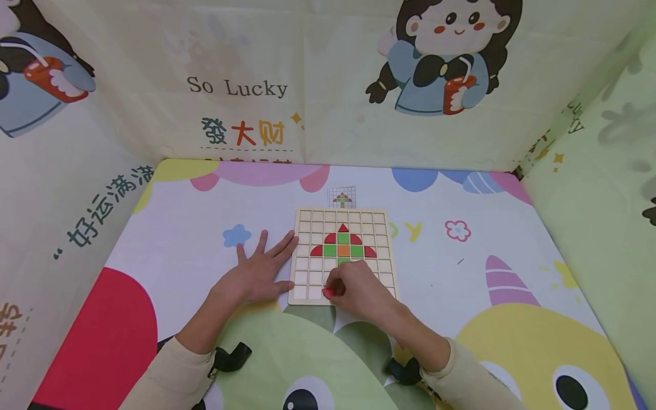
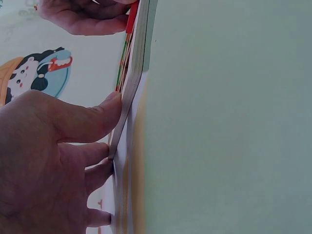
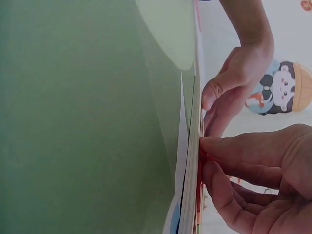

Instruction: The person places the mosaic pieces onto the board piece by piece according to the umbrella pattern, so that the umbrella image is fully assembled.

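A square wooden grid board (image 1: 302, 213) lies on the patterned table cover. Red, green and orange pieces are set in its cells, forming a stepped, pointed figure; an orange square (image 1: 343, 250) sits in the middle. My right hand (image 1: 364, 290) reaches over the lower part and pinches a small red piece (image 1: 327, 292) between thumb and finger, at the board's near side. That piece (image 2: 131, 19) also shows in the left wrist view. My left hand (image 1: 260, 270) lies at the left edge with fingers spread, thumb and fingertips touching the board. The right hand covers some cells.
Behind the board lies a small gridded picture (image 1: 341, 196) of a similar coloured figure. Cream printed cloth (image 1: 333, 131) hangs at the back and on both sides. Black straps with dark fittings (image 1: 233, 357) sit at the cuffs.
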Available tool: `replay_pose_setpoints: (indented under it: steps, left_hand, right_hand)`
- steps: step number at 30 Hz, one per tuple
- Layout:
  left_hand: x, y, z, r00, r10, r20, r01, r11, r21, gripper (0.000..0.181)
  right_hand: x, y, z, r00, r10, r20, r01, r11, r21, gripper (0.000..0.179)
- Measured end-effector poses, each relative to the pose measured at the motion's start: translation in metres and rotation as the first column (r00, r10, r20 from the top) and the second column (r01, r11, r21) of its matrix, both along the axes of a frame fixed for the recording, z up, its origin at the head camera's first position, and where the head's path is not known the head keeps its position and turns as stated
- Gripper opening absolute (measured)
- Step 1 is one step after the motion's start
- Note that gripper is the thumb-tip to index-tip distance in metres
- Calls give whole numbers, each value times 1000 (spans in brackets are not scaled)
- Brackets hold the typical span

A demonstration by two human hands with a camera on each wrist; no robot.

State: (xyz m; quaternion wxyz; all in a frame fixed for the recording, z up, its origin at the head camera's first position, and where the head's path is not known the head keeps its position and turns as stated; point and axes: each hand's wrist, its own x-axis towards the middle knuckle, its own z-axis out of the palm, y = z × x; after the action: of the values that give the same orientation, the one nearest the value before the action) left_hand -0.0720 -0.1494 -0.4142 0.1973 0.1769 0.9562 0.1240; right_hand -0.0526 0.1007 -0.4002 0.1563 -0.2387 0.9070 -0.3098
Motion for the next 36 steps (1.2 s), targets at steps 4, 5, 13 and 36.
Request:
replay_pose_setpoints:
  steps: [4, 5, 13, 36]
  left_hand:
    - [0, 0, 1, 1000, 0, 2, 0, 1000, -3, 92]
    - [0, 0, 1, 1000, 1, 2, -1, 1000, -3, 92]
    - [-1, 0, 0, 1000, 2, 1, -2, 1000, -8, 92]
    - [-2, -2, -3, 1000, 0, 1, 0, 1000, 7, 91]
  right_hand:
    - [1, -1, -1, 1000, 1, -19, -1, 1000, 8, 8]
    - [1, -1, -1, 1000, 2, -24, -2, 1000, 8, 8]
    - [1, -3, 0, 999, -34, -34, 35, 999, 30, 7]
    - [0, -2, -2, 996, -20, -91, 28, 996, 86, 4]
